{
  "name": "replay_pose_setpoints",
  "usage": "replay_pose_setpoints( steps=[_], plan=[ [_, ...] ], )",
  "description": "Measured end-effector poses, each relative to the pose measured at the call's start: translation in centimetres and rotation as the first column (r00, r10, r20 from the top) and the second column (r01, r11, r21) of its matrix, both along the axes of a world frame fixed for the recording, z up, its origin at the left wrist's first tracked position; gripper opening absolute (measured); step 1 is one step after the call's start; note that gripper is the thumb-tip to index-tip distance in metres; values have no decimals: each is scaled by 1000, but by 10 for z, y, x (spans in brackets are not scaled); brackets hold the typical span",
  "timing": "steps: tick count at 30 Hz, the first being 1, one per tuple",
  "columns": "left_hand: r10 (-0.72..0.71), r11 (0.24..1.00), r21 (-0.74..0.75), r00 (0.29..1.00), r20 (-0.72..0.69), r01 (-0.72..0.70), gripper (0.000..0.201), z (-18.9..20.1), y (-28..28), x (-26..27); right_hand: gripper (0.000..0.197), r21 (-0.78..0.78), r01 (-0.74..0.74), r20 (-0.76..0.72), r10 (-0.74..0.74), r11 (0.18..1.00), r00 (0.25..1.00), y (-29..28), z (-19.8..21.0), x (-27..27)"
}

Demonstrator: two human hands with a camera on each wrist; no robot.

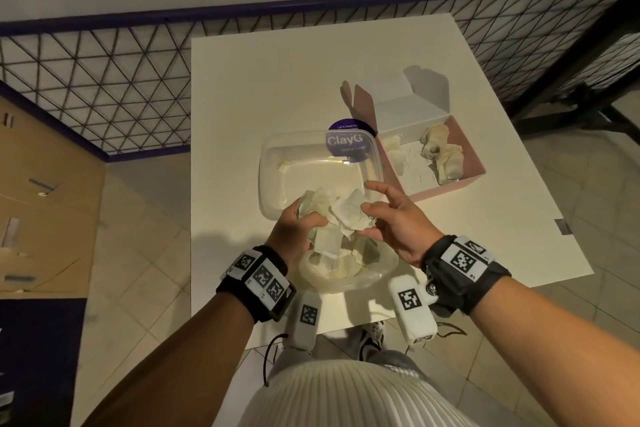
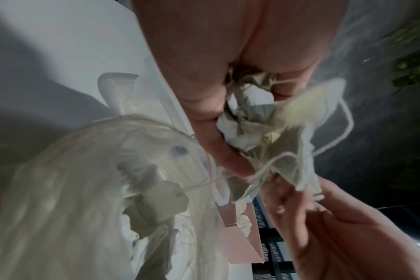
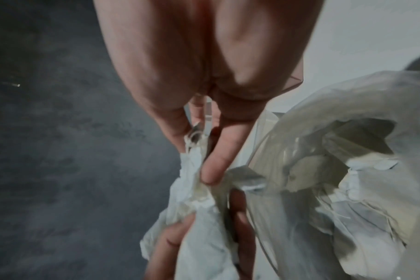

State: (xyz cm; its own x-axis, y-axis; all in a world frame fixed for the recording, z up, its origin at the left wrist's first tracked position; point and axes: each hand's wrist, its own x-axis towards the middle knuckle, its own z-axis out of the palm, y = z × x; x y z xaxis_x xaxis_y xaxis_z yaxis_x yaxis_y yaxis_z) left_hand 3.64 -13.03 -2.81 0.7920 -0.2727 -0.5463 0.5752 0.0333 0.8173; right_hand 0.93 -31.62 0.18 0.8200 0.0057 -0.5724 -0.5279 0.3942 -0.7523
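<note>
Dim, warm light from above right; shadows fall leftward across the table (image 1: 242, 97). Head view sharp, bowed at its edges. Wrist views grey, grainy, with my fingers (image 3: 213, 166) and the tea bags (image 3: 204, 242) motion-blurred.

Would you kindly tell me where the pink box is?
In the head view, the pink box sits open on the right side of the table, directly right of the clear tub and beyond the right hand.
</note>
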Motion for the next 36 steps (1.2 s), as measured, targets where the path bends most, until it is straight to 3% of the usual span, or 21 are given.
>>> replay_pose_setpoints(
  steps=[6,12,19,23,25,27,30,36],
  plan=[
    [33,985,-167,999,-21,-36,28,7,-11,-6,12,-296,-30,94,61,955,994,15,-8,-3],
    [-56,982,-176,995,84,70,45,8,-7,-8,21,-337,-41,120,86,941,989,12,-7,-7],
    [-43,987,-153,995,94,57,42,13,-4,-5,17,-389,-161,97,214,907,972,9,-2,-13],
    [-82,977,-188,992,92,98,46,11,-3,-5,41,-586,-116,219,295,802,930,6,7,-9],
    [-106,970,-208,990,96,124,45,10,-5,-6,42,-604,-167,235,374,780,897,7,8,-8],
    [-96,967,-226,992,84,113,42,10,-6,-8,27,-613,-197,218,403,765,889,9,6,-6],
    [-90,967,-228,992,92,109,43,12,-6,-10,10,-516,-159,183,290,842,939,9,6,-5],
    [-112,966,-223,989,95,130,63,11,-3,-13,11,-446,-122,162,214,887,963,10,9,-10]
  ],
)
